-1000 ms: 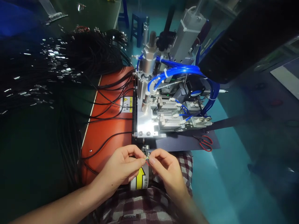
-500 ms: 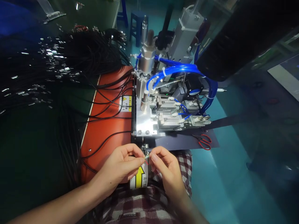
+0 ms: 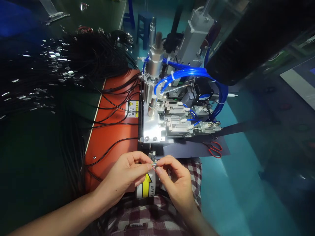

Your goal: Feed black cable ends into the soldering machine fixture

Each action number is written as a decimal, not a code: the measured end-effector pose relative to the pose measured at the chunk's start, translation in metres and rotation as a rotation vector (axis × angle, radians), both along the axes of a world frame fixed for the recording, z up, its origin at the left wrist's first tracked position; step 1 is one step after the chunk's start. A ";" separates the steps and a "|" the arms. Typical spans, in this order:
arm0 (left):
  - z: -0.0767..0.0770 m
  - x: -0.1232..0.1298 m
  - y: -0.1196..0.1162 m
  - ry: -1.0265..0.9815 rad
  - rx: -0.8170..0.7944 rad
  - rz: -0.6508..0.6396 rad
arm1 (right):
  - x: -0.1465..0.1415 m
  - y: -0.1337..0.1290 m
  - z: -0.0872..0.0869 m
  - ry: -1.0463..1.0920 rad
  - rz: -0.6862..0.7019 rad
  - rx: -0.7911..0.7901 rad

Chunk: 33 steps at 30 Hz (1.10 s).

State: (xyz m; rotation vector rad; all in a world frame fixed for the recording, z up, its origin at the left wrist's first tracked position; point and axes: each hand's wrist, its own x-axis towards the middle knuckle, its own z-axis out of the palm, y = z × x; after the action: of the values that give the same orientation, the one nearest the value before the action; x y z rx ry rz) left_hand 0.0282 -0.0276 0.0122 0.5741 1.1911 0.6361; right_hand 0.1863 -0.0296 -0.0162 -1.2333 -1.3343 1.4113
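Observation:
At the near end of the machine, my left hand (image 3: pixel 133 168) pinches the end of a thin cable with small stripped wires (image 3: pixel 154 165), one of them red. My right hand (image 3: pixel 173 173) meets it from the right, thumb and forefinger closed on the wire tips. The fingertips of both hands almost touch, so most of the wire end is hidden. Just beyond the fingers is a small metal fixture (image 3: pixel 153 154). Below them shows a white label with a yellow arrow (image 3: pixel 146 188).
A metal machine (image 3: pixel 152 127) with blue air tubes (image 3: pixel 189 71) stands ahead. Black cables (image 3: pixel 118 140) cross the red-orange cover (image 3: pixel 113 131) on the left, with a large cable bundle (image 3: pixel 98 52) behind. Red-handled scissors (image 3: pixel 215 149) lie on the dark plate at right.
My right hand has moved slightly left and its thumb and forefinger have closed on the wire tips. My left hand has stayed nearly still.

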 end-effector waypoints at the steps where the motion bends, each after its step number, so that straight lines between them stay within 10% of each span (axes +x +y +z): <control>1: 0.000 0.000 0.000 0.002 0.000 -0.001 | 0.000 0.000 0.000 0.004 -0.005 -0.013; 21: 0.001 0.003 -0.001 0.010 0.019 0.062 | -0.013 -0.007 0.005 -0.210 0.019 0.069; 33: 0.002 0.003 -0.001 0.019 0.044 0.045 | -0.001 0.004 0.005 -0.025 -0.006 -0.147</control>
State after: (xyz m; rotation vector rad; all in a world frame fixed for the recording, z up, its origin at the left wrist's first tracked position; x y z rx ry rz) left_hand 0.0313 -0.0283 0.0140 0.5921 1.2133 0.6979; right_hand 0.1858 -0.0256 -0.0107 -1.3540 -1.2611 1.5166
